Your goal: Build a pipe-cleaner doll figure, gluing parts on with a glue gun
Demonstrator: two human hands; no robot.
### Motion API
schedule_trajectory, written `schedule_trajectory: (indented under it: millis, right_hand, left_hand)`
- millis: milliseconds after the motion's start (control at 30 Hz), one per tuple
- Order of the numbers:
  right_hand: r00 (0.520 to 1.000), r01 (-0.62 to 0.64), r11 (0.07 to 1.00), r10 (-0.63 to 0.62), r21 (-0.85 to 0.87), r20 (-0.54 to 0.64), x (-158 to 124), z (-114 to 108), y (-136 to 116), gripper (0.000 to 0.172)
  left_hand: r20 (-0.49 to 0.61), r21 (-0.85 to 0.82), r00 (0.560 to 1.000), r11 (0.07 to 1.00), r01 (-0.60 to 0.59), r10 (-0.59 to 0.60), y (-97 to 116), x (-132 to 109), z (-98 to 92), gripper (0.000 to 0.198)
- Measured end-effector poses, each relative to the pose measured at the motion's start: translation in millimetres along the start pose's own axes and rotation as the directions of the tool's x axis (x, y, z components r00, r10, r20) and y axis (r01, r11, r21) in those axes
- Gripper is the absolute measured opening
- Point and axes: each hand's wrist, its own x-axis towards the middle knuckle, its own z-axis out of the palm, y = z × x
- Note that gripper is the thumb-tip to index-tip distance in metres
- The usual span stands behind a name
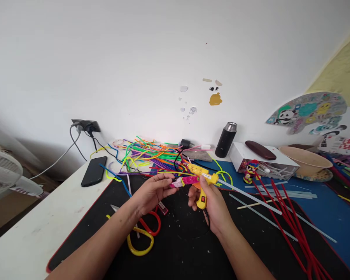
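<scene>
- From my remote seat I see a craft desk [23,233] in a room that looks like a home; I cannot be sure.
- Pipe cleaners [157,160], scissors [138,253], glue sticks [264,217] and a glue gun [202,199] show me the craft work.
- The fan [6,171], flask [226,140] and phone [93,171] look domestic to me.
- I see stickers [215,99] and a panda picture [306,111] on the wall [134,77].

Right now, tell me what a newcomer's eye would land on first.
Probably the yellow glue gun in the right hand, near the picture's centre. Behind it and to the left lies a heap of colourful pipe cleaners; long red stems lie at the lower right.
</scene>
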Motion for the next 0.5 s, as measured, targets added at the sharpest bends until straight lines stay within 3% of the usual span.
schedule_trajectory:
  millis: [200,500]
  right_hand:
    - [1.000,0.003,1.000,-0.003,-0.018,-0.008,-1,0,-1,0.060]
    - [0.999,0.021,0.998,-0.023,-0.051,-0.029,0,-1,-7,0.057]
  left_hand:
    - [0.009,-0.089,0.997,0.993,0.076,-0.075,-4,-1,2.3,0.018]
    - [0.128,-0.033,0.979,0.986,0.164,-0.158,-13,-4,4.1,0.021]
